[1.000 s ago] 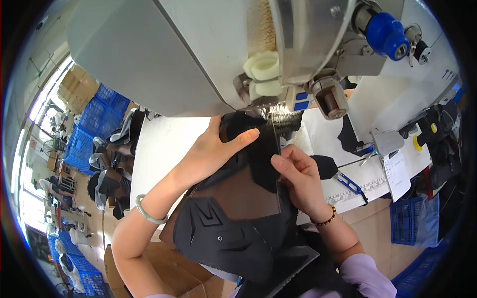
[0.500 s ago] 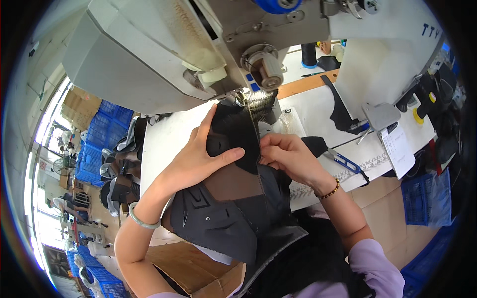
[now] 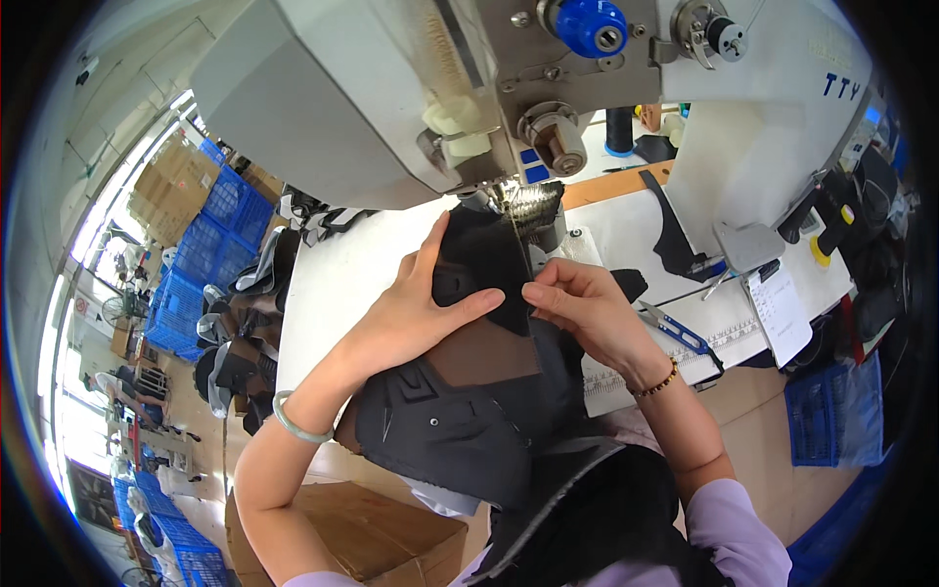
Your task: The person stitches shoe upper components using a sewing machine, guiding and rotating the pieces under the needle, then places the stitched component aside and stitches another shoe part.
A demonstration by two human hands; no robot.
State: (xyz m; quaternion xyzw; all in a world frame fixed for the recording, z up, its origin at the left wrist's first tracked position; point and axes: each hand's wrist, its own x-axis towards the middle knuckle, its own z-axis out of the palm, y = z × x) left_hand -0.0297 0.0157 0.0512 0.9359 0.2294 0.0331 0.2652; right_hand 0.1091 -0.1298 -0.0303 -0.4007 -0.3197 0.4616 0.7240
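Note:
A dark shoe-upper-like fabric piece, black and grey with a brown panel, runs from the sewing machine's needle area down toward my lap. My left hand lies on its left part, thumb and forefinger spread wide, pressing it flat. At the seam on the right, my right hand has thumb and fingers pinched together at the fabric's edge. Its fingertips are partly hidden, so anything small between them does not show. The far end of the fabric lies beneath the machine head.
Blue-handled thread snips lie right of my right hand, by a ruler strip. Beyond are a black cut piece and a paper card. Left of the white table hang several dark pieces; a cardboard box stands below.
The view has shifted, so the machine sits lower and farther right. My right thumb and fingers have come up onto the seam edge. The left hand stays spread on the fabric.

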